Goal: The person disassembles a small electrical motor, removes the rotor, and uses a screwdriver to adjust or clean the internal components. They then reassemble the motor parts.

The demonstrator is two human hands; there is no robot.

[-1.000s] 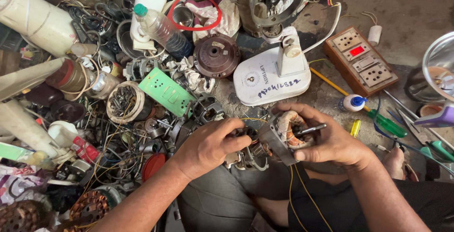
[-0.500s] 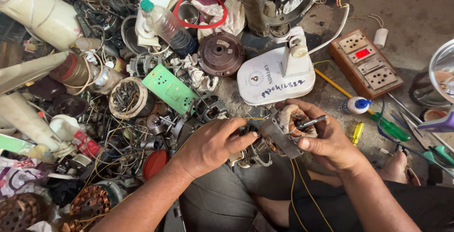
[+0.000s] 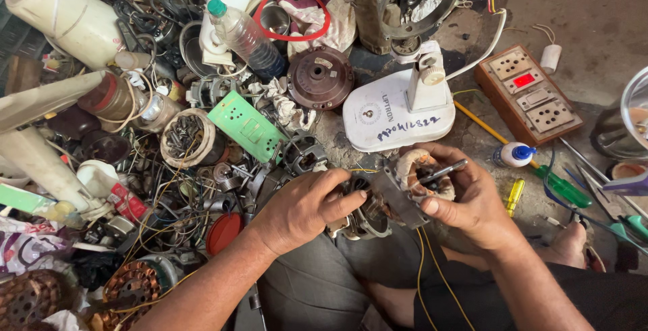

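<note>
A small electric motor [image 3: 398, 192] with a copper winding and a protruding steel shaft rests between my two hands, above my lap. My right hand [image 3: 469, 203] grips its right end, fingers wrapped around the winding next to the shaft. On the other end, my left hand [image 3: 304, 206] presses its fingers against the dark metal housing. Thin yellow wires [image 3: 422, 263] hang from the motor down over my trousers.
A white fan base [image 3: 395, 118] lies just beyond the motor. A brown socket board [image 3: 530, 95] sits at right, with a glue bottle [image 3: 513, 154] and green screwdrivers [image 3: 563, 189] nearby. Left is a dense heap of motor parts, a green plate [image 3: 246, 128] and a plastic bottle [image 3: 243, 34].
Both hands stay clamped on the motor, which has turned slightly between them. The camera has shifted a little.
</note>
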